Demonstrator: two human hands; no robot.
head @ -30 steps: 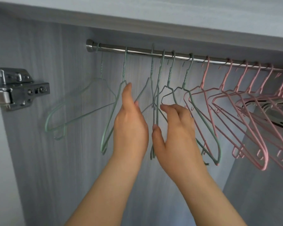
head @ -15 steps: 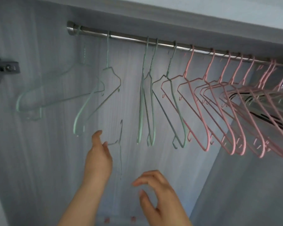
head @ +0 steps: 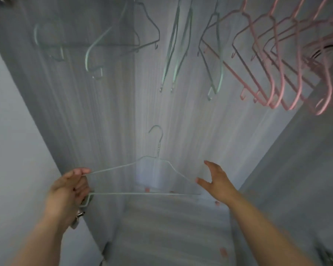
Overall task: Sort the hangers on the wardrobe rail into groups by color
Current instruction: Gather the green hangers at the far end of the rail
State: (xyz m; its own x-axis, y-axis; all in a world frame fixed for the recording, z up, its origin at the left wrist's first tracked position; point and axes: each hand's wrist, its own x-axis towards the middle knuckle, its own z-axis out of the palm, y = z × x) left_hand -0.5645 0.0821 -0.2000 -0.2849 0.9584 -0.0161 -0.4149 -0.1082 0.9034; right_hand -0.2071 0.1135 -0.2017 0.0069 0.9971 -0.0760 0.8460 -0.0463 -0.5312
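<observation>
Green hanger (head: 142, 189) in left hand (head: 69, 191)

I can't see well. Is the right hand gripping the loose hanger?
No, the right hand is open and spread beside the green hanger; the left hand grips its end.

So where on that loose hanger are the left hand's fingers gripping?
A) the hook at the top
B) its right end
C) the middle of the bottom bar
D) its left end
D: the left hand pinches the pale green hanger at its left end, while the right hand is spread open near the other end.
</observation>
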